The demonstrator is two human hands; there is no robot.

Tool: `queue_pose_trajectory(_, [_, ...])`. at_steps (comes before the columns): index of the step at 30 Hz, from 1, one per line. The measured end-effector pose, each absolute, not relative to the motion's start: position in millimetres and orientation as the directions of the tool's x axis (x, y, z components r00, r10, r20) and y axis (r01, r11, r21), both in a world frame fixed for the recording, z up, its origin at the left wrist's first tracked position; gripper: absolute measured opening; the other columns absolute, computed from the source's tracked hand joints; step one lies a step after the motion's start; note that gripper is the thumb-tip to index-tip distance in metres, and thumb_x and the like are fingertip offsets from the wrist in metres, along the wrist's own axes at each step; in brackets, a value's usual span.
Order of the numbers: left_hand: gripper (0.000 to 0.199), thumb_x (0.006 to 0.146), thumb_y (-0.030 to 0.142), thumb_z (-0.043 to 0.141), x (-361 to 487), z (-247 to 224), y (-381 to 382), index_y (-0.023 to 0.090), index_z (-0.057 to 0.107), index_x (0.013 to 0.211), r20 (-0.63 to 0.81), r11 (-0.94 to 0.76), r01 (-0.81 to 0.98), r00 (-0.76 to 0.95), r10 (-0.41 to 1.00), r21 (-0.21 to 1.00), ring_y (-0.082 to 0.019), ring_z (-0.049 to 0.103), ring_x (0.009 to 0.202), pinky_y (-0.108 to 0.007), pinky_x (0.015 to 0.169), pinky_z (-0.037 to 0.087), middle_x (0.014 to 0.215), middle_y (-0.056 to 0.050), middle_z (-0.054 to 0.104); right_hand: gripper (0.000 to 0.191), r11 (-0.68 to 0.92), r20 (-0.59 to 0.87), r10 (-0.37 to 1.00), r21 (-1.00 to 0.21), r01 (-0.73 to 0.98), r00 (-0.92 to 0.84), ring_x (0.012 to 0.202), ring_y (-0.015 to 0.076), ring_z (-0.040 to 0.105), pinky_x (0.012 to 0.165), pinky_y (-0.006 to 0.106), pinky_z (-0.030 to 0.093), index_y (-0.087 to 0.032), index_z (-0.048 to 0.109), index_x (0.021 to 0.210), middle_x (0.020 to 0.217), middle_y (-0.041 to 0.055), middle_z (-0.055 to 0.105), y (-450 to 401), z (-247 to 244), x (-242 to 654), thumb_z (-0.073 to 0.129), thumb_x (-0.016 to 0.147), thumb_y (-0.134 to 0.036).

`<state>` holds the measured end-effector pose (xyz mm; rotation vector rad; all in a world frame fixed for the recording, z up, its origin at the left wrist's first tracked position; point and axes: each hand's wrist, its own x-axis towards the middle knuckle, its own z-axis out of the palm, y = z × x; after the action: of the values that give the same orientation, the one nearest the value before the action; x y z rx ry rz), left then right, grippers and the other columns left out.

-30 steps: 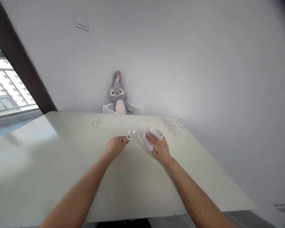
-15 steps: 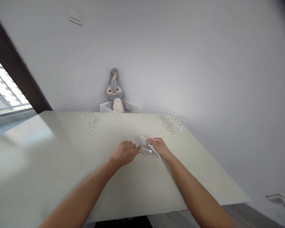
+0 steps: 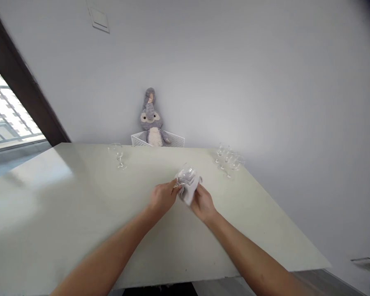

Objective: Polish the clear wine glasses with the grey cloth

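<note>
A clear stemmed glass (image 3: 186,170) is held over the middle of the table, its bowl tilted up and away from me. My left hand (image 3: 164,197) pinches it at the stem or base; the fingers partly hide which. A whitish cloth (image 3: 188,192) wraps the near side of the bowl. From the right, my right hand (image 3: 203,202) is closed on that cloth and presses it against the glass. Some of the right fingers are hidden behind the cloth.
One stemmed glass (image 3: 119,155) stands at the table's far left. Several more glasses (image 3: 228,158) cluster at the far right edge. Behind the pale table (image 3: 80,213), a grey plush toy (image 3: 154,123) sits in a white perforated basket (image 3: 176,141) by the wall.
The glass has turned from lying sideways to tilting up and away. My right hand and the cloth have moved from its far side round to its near side.
</note>
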<state>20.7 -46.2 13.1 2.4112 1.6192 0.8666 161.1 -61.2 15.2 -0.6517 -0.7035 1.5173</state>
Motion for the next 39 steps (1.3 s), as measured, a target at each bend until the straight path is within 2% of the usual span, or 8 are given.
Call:
queue_pose_trajectory(9, [0.042,0.079,0.02,0.041,49.8,18.0,-72.2,0.02,0.044,0.122,0.463,-0.564,0.784,0.41,0.786,0.261,-0.023,0.051,0.087,-0.035,0.071,0.04,0.094,-0.011,0.055,0.022,0.088,0.045,0.994,-0.864,-0.495,0.098,0.077,0.0168,0.057,0.068,0.029,0.044,-0.018,0.057,0.083,0.081,0.002,0.064,-69.4,5.7,152.8,0.063,0.068,-0.032])
queue_pose_trajectory(13, [0.033,0.079,0.029,0.046,40.6,23.4,-61.2,0.025,0.054,0.111,0.449,-0.571,0.584,0.357,0.819,0.577,-0.018,0.051,0.082,-0.033,0.073,0.041,0.086,-0.005,0.052,0.021,0.058,0.0,0.992,-0.881,-0.47,0.123,0.063,0.0125,0.054,0.062,0.026,0.043,-0.017,0.056,0.077,0.068,-0.0007,0.06,-61.3,12.9,168.3,0.065,0.067,-0.034])
queue_pose_trajectory(17, [0.048,0.078,0.04,0.051,24.6,24.8,-45.3,0.025,0.041,0.123,0.288,-0.315,0.086,0.236,0.928,0.945,-0.02,0.051,0.096,-0.034,0.081,0.04,0.107,-0.009,0.053,0.026,-0.118,-0.083,0.992,-0.848,-0.517,-0.091,0.055,0.0117,0.052,0.057,0.027,0.042,-0.017,0.056,0.077,0.062,-0.0017,0.057,-66.6,18.0,168.9,0.065,0.068,-0.039])
queue_pose_trajectory(23, [0.074,0.065,0.045,0.065,15.6,30.6,-47.8,0.021,0.03,0.125,0.147,0.146,-0.41,0.601,0.785,0.9,-0.022,0.058,0.084,-0.033,0.073,0.041,0.101,-0.013,0.06,0.03,-0.361,-0.107,0.871,-0.801,-0.478,-0.48,0.054,0.0102,0.05,0.054,0.024,0.038,-0.016,0.055,0.076,0.062,-0.0012,0.055,-83.8,10.4,152.5,0.066,0.065,-0.042])
queue_pose_trajectory(28, [0.056,0.067,0.032,0.066,25.1,27.8,-50.7,0.02,0.037,0.113,0.057,0.099,-0.384,0.375,0.925,0.918,-0.015,0.058,0.073,-0.027,0.067,0.041,0.089,-0.007,0.063,0.019,-0.011,-0.05,0.917,-0.995,0.101,-0.396,0.055,0.0127,0.047,0.054,0.026,0.035,-0.017,0.054,0.074,0.062,-0.0006,0.053,-76.6,10.4,165.8,0.058,0.072,-0.035])
queue_pose_trajectory(31, [0.058,0.063,0.03,0.069,32.8,19.3,-48.0,0.022,0.035,0.11,-0.001,0.071,-0.383,0.179,0.984,0.921,-0.015,0.058,0.08,-0.028,0.072,0.041,0.092,-0.006,0.062,0.009,0.282,0.171,0.957,-0.732,0.62,-0.234,0.067,0.0194,0.051,0.065,0.034,0.035,-0.018,0.055,0.078,0.072,0.0061,0.059,-72.7,14.8,172.4,0.056,0.071,-0.023])
queue_pose_trajectory(35, [0.055,0.063,0.032,0.069,36.6,14.5,-45.6,0.023,0.034,0.104,-0.077,0.102,-0.408,0.079,0.994,0.907,-0.016,0.059,0.083,-0.03,0.072,0.043,0.094,-0.006,0.062,0.017,0.363,0.334,0.916,-0.458,0.812,-0.221,0.085,0.0268,0.051,0.08,0.041,0.03,-0.016,0.056,0.084,0.086,0.0139,0.06,-71.3,17.9,172.4,0.058,0.067,-0.015])
queue_pose_trajectory(39, [0.053,0.063,0.026,0.069,28.3,27.2,-48.4,0.023,0.037,0.105,0.037,0.074,-0.418,0.25,0.968,0.905,-0.02,0.059,0.089,-0.033,0.078,0.041,0.091,-0.005,0.062,0.009,0.225,0.085,0.953,-0.842,0.49,-0.291,0.066,0.0183,0.051,0.063,0.031,0.037,-0.018,0.055,0.075,0.07,0.0038,0.059,-70.5,18.6,176.8,0.057,0.068,-0.022])
